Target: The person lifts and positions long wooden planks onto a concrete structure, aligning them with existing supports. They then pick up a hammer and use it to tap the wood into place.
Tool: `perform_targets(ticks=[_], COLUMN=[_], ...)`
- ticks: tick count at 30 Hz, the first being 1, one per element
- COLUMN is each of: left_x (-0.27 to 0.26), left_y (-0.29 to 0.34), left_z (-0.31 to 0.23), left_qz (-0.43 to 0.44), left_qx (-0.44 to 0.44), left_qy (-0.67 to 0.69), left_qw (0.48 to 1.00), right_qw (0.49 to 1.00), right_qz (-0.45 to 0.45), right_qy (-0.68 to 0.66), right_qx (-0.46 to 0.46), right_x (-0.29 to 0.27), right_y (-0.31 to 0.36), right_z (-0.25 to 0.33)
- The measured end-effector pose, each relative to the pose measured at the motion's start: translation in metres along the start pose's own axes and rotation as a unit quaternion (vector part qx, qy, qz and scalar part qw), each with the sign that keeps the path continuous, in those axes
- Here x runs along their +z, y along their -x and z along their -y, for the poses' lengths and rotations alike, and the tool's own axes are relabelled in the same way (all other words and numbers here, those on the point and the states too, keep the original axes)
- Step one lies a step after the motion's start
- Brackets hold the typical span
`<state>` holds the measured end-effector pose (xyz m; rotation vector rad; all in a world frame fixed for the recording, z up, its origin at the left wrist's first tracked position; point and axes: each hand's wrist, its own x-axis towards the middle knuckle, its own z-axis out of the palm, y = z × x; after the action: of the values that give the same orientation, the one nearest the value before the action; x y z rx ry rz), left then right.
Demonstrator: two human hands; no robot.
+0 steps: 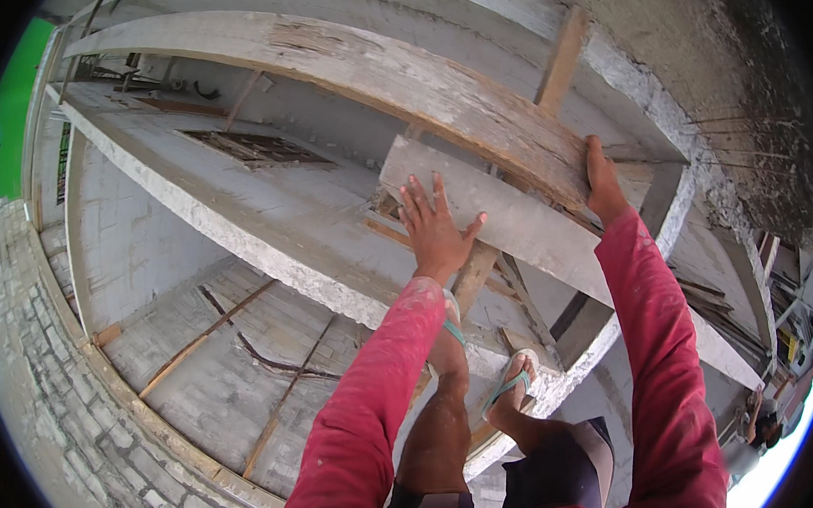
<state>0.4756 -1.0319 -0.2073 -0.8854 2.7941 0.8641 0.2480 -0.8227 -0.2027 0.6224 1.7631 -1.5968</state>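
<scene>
My left hand (438, 233) is open, its fingers spread over a flat grey board (530, 218); whether it presses on the board or hovers just above, I cannot tell. At the end of a long weathered wooden plank (386, 69), my right hand (604, 184) grips the edge, with some fingers hidden. The plank runs from there to the upper left, and the grey board lies below and beside it. Both sleeves are red and dusty. My feet, in flip-flops (512, 383), stand below the board, close to a rough concrete beam (238, 241).
Openings drop to a lower floor (279, 308) strewn with thin wooden poles (209, 336). A wooden post (564, 58) rises beyond the plank. Rough concrete with protruding bars (743, 131) is at upper right. Another person (761, 423) is at the lower right; a block wall (89, 394) curves along the left.
</scene>
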Motion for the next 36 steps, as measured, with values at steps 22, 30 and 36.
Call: perform_targets(ticks=[22, 30, 36], left_x=[0.018, 0.006, -0.049], left_y=[0.000, -0.003, 0.017], left_z=[0.029, 0.043, 0.055], left_qz=[-0.109, -0.063, 0.027], left_qx=[-0.028, -0.043, 0.018], left_qy=[0.044, 0.173, 0.060], left_qw=[0.993, 0.982, 0.998], right_qw=[0.955, 0.941, 0.940], right_qz=[-0.098, -0.213, -0.216], right_qy=[0.120, 0.180, 0.197], right_qx=[-0.254, -0.191, -0.173], right_x=[-0.035, 0.017, 0.010], right_y=[-0.114, -0.066, -0.055], right_z=[-0.109, -0.069, -0.061])
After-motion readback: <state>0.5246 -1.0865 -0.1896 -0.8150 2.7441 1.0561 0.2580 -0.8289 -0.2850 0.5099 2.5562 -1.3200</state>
